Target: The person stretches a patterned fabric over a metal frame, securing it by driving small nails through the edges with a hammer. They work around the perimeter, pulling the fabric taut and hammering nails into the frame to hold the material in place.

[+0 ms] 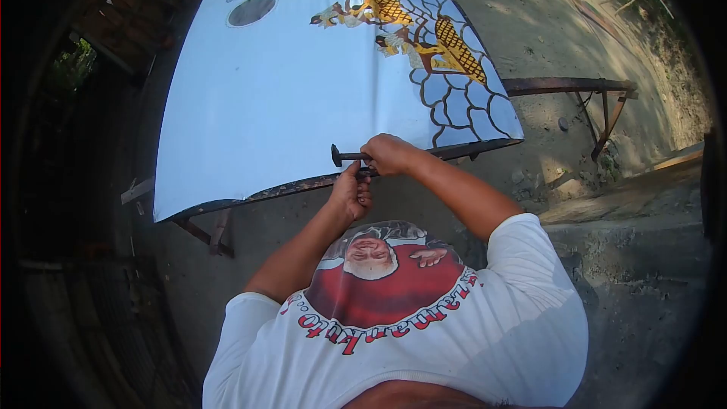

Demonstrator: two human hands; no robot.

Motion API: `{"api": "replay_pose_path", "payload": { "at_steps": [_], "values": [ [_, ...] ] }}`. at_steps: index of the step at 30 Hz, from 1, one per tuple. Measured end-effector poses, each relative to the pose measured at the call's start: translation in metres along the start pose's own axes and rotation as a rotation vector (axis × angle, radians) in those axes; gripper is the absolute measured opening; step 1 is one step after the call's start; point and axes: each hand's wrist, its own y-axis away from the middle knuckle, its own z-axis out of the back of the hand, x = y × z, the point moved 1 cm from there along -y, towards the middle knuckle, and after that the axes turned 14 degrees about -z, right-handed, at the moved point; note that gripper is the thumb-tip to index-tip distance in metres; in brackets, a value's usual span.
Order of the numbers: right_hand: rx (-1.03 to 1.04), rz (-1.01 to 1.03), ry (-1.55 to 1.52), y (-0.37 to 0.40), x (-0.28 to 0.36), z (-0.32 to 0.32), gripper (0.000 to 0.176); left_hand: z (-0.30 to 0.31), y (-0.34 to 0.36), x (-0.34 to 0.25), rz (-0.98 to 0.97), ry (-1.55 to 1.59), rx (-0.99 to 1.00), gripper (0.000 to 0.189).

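Note:
A large pale blue fabric (257, 106), painted with yellow and brown figures and dark net-like lines on its right side, is stretched over a frame. My right hand (388, 154) is closed around the handle of a dark hammer (338, 156), whose head points left over the fabric's near edge. Just below it, my left hand (351, 192) has its fingers curled at the dark frame edge (303, 183); whatever it pinches is too small to make out. A grey oval patch (251, 11) shows on the fabric's upper left.
Wooden supports stand under the frame, one at the right (610, 117) and one at the lower left (218, 235). Right of the frame lies sunlit dirt ground (545, 23). A concrete ledge (628, 250) is at the lower right.

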Motion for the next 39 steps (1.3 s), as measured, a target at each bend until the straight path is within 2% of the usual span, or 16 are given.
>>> {"api": "replay_pose_path", "payload": {
  "at_steps": [3, 9, 16, 18, 19, 20, 21, 23, 28, 34, 35, 39],
  "values": [
    [0.023, -0.035, 0.02, 0.006, 0.005, -0.003, 0.012, 0.001, -0.003, 0.0, -0.026, -0.053, -0.033, 0.045],
    [-0.045, 0.022, 0.028, 0.01, -0.002, -0.015, 0.013, 0.003, -0.001, 0.004, -0.117, -0.149, -0.05, 0.036],
    [-0.087, 0.038, -0.019, 0.012, -0.002, -0.013, 0.011, -0.001, 0.013, 0.004, -0.201, -0.313, -0.058, 0.037],
    [-0.088, 0.035, -0.016, 0.006, -0.004, -0.011, 0.011, -0.005, 0.014, 0.003, -0.263, -0.417, -0.129, 0.039],
    [-0.113, 0.041, -0.085, 0.007, -0.008, -0.011, 0.009, -0.002, 0.009, 0.005, -0.269, -0.454, -0.132, 0.039],
    [-0.085, 0.05, -0.117, 0.005, -0.01, -0.008, 0.015, -0.002, 0.008, 0.007, -0.298, -0.422, -0.13, 0.04],
    [-0.023, -0.011, -0.203, 0.004, -0.014, -0.007, 0.018, -0.005, 0.013, 0.007, -0.305, -0.451, -0.136, 0.04],
    [0.159, -0.251, -0.539, 0.006, -0.014, -0.001, 0.012, -0.008, 0.018, 0.004, -0.281, -0.469, -0.167, 0.039],
    [0.133, -0.23, -0.782, 0.011, -0.016, 0.0, 0.006, -0.009, 0.018, 0.007, -0.306, -0.474, -0.174, 0.039],
    [0.167, -0.217, -0.559, 0.004, -0.007, -0.006, 0.005, -0.005, 0.014, 0.009, -0.313, -0.459, -0.13, 0.04],
    [0.094, -0.179, -0.428, 0.003, -0.006, -0.006, 0.009, -0.005, 0.014, 0.01, -0.318, -0.469, -0.126, 0.04],
    [0.168, -0.231, -0.411, -0.002, -0.006, -0.004, 0.012, -0.003, 0.011, 0.012, -0.319, -0.446, -0.099, 0.039]
  ]
}}
